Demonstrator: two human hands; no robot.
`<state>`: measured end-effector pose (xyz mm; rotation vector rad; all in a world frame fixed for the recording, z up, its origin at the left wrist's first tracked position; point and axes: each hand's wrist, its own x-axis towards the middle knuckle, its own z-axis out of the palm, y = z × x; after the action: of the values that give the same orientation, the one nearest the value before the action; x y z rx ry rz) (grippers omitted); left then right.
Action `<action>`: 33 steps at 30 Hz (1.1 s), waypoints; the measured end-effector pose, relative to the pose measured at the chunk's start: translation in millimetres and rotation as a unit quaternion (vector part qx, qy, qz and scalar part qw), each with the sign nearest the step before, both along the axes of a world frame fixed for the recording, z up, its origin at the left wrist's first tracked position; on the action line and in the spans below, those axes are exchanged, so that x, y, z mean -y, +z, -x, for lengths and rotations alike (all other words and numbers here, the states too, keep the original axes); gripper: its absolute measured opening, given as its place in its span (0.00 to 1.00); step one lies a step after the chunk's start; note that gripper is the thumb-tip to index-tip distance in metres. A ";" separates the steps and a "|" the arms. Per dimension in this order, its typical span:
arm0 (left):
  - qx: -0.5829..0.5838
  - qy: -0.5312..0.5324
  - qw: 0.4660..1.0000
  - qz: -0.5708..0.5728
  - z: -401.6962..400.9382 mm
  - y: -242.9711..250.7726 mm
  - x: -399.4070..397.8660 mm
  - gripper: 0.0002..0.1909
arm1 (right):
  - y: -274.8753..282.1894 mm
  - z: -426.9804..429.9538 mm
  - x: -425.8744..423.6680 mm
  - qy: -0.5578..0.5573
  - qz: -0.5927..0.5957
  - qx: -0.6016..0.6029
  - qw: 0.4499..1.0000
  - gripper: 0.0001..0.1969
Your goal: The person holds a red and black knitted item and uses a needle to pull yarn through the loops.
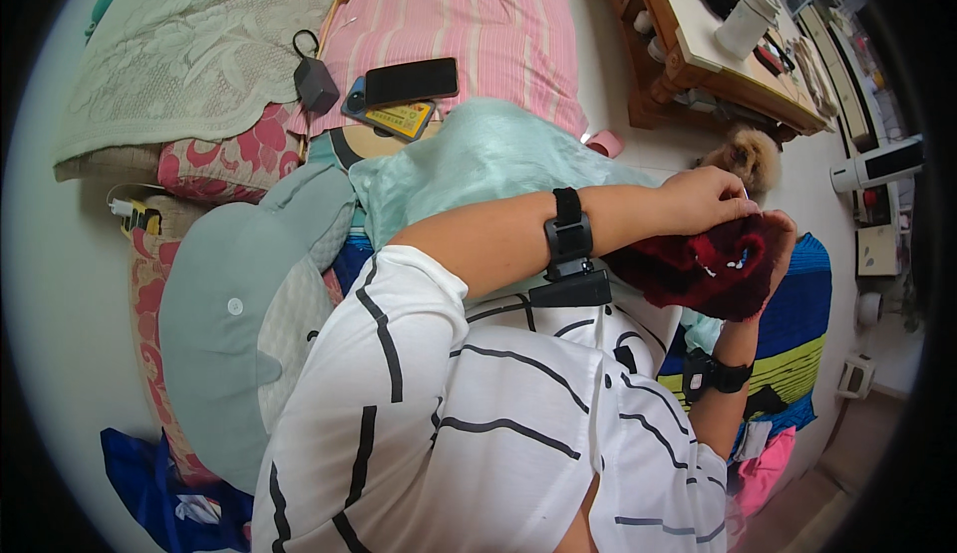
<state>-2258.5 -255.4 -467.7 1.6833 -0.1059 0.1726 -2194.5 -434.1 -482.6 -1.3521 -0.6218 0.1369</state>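
A piece of dark red, fuzzy fabric (pixel 677 273) with small white and blue bits on it is held up at the right of my lap. My right hand (pixel 782 243) grips its right side, with most of the fingers hidden behind it. From the left my arm crosses over, and my left hand (pixel 714 202) pinches at the fabric's upper edge. Something thin and pale shows by those fingertips, too small to name. Each forearm wears a black strap with a device. A pale green sheer cloth (pixel 493 153) lies over my lap.
Ahead, a pink striped cover (pixel 456 22) carries a black smartphone (pixel 411 81), a second phone (pixel 396 118) and a grey box with a loop (pixel 315 84). A grey plush cushion (pixel 209 291) sits left. A curly-haired dog (pixel 750 155) is by the wooden table (pixel 691 37).
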 end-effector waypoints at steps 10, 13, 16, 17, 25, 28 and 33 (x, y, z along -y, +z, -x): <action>-0.054 -0.083 0.972 0.212 6.7 15.5 -5.6 0.12 | 22.7 13.6 -9.3 -0.050 0.106 0.220 0.968 0.09; -0.075 -0.088 0.969 0.217 11.3 17.7 -14.1 0.12 | 37.6 19.9 -20.8 -0.026 0.130 0.286 0.949 0.13; -0.117 -0.070 0.968 0.211 11.9 23.4 -16.1 0.12 | 46.4 17.3 -16.5 0.015 0.175 0.319 0.931 0.15; -0.115 -0.075 0.968 0.208 8.7 19.2 -17.7 0.12 | 49.3 16.1 -15.0 0.046 0.193 0.321 0.926 0.16; -0.147 -0.053 0.973 0.171 -10.1 -21.3 -39.8 0.09 | 91.2 17.7 -35.2 0.057 0.326 0.346 0.878 0.15; -0.147 -0.050 0.986 -0.060 -18.0 -36.0 -21.2 0.12 | 83.8 59.8 -104.8 0.190 0.218 0.465 0.837 0.10; -0.115 0.006 0.974 -0.197 -30.4 -68.6 6.8 0.15 | 60.4 118.1 -173.3 0.394 0.090 0.375 0.834 0.14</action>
<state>-2228.1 -262.2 -536.3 2.0868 0.0485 -0.0400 -2312.6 -260.8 -422.2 -1.2267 -1.8688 0.3386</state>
